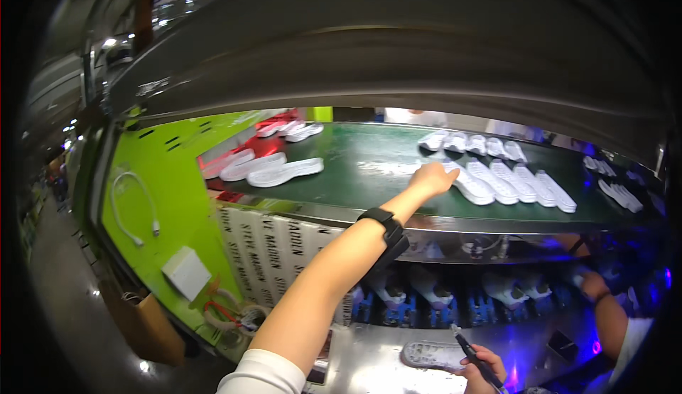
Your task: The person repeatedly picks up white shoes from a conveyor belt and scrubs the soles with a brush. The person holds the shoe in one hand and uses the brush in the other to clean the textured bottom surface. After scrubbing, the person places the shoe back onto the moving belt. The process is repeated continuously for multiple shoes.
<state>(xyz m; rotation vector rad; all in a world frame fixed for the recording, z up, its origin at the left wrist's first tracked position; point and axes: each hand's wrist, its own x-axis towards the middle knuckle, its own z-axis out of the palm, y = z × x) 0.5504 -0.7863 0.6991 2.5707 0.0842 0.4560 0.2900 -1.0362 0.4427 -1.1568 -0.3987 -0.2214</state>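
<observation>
My left hand (pixel 432 179), with a black band on its wrist, reaches over the green conveyor belt (pixel 355 159). Its fingers are closed at the upper end of a white shoe sole (pixel 472 186), the leftmost in a slanted row. Low in the view, my right hand (pixel 484 371) grips a slim black pen-shaped tool (pixel 477 363) with a pale tip; I cannot make out its exact kind. Just left of that hand, another shoe sole (pixel 430 355) with a speckled, patterned face lies flat on the metal bench (pixel 376 376).
White shoes (pixel 476 144) stand behind the row of soles. More soles (pixel 284 172) lie at the belt's left end. Below the belt, several shoes (pixel 435 289) sit on a lower line. A co-worker's arm (pixel 609 316) reaches in at right. A dark metal hood (pixel 398 60) hangs overhead.
</observation>
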